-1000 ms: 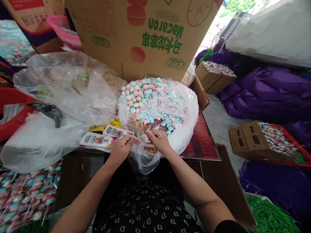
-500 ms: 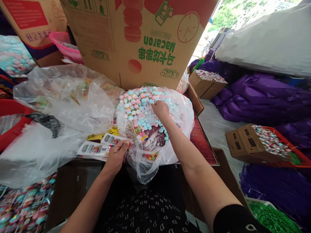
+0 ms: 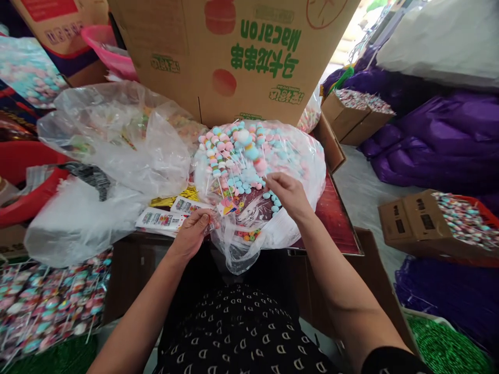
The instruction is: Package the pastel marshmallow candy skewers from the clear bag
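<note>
Pinched in my right hand (image 3: 287, 191) is a marshmallow skewer (image 3: 251, 150), slightly blurred, with white, blue, yellowish and pink pieces tilting up and away from my fingers. Behind it, more marshmallow sticks (image 3: 222, 143) lie in a large clear plastic bag (image 3: 307, 150) whose mouth faces me. Loose blue pieces (image 3: 241, 186) and small colourful ring candies (image 3: 247, 235) sit near its opening. My left hand (image 3: 192, 232) is closed, thumb on top, around a small clear wrapper (image 3: 213, 221). Printed cards (image 3: 159, 221) lie beside that hand, with gold twist ties (image 3: 175, 197) behind them.
A tall cardboard box (image 3: 175, 31) stands behind the bag. Another plastic bag (image 3: 117, 135) and a red basin (image 3: 50, 150) are at left. Finished candy sticks (image 3: 47, 306) fill the lower left. Cartons (image 3: 421, 223) and purple bundles (image 3: 436, 140) lie right of the red tabletop (image 3: 339, 223).
My right hand has drawn back toward me from the pile and lifted out a marshmallow skewer. The left hand keeps hold of the clear wrapper. The whole view has shifted slightly.
</note>
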### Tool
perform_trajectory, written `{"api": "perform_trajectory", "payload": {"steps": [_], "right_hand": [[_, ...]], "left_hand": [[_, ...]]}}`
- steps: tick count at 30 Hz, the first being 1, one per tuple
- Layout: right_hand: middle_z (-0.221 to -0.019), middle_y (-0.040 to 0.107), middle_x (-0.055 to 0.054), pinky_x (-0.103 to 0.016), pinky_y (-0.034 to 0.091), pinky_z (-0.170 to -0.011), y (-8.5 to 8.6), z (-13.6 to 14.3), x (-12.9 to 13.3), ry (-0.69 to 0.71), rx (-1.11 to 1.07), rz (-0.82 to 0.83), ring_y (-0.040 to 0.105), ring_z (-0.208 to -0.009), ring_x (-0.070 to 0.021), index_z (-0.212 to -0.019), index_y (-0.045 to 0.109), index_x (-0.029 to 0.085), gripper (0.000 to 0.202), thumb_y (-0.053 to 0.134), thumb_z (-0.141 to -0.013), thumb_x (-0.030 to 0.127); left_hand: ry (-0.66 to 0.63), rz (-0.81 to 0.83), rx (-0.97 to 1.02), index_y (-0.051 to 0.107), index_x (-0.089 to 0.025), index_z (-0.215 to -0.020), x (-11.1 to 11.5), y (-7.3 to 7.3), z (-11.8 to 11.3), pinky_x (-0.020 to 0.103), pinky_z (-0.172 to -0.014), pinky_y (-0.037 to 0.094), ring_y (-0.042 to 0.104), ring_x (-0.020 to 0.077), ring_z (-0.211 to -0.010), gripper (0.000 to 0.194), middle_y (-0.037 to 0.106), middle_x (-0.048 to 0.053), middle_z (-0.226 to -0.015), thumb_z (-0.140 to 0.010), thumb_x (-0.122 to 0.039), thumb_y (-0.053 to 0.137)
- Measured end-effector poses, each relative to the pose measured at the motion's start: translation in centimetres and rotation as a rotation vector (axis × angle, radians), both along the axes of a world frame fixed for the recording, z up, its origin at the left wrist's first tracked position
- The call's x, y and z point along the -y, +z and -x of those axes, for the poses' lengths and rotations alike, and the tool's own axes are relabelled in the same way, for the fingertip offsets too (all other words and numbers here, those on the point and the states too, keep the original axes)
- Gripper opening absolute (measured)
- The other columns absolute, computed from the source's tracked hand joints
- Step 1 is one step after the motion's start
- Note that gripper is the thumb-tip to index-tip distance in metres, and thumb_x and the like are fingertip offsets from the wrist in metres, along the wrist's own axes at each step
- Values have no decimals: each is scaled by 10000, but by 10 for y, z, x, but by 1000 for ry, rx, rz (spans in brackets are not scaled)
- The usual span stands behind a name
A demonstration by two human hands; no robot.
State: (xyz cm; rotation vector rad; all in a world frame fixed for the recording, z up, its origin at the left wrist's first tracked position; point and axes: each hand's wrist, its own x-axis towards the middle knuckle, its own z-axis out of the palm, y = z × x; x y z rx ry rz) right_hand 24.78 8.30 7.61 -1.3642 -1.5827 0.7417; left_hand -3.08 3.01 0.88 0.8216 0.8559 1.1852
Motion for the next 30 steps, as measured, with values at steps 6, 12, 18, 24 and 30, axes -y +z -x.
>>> {"api": "perform_trajectory", "payload": {"steps": [6,12,18,24,30], "right_hand": [[-725,734,-11,-298,542,-711,-14,-37,83,112,-52,17,683,-709,-173,-847,765,223,288,723,-918,499],[-735,772,-21,-268,556,-634,-21,-50,104,108,48,17,712,-666,-169,-914,808,214,236,703,-938,423],[-825,813,-36,-258,576,-671,-17,-60,108,128,153,-7,747,-718,-176,-900,816,210,202,685,-941,358],[-803,798,-41,-271,555,-653,-20,-72,112,187,204,54,725,-695,-179,-898,820,210,255,676,-955,413],[-788,776,-34,-274,515,-637,-26,-64,117,120,188,54,678,-679,-167,-882,803,217,191,696,-927,369]], "left_hand": [[17,-48,-14,802,-243,-794,0,-6,11,277,-783,546,679,141,-775,355,739,-7,-787,-624,-500,979],[-73,-230,-106,810,-224,-767,-5,-3,11,247,-686,477,585,113,-716,237,700,16,-799,-753,-434,917],[-154,-420,-306,831,-243,-866,-10,-2,17,312,-784,507,647,181,-863,209,723,60,-895,-877,-450,804],[-166,-649,-583,833,-277,-969,-12,9,22,328,-815,524,669,184,-889,136,724,48,-929,-957,-350,719],[-148,-885,-778,831,-280,-989,-7,23,16,314,-807,530,670,164,-860,137,730,36,-924,-972,-322,702]]}}
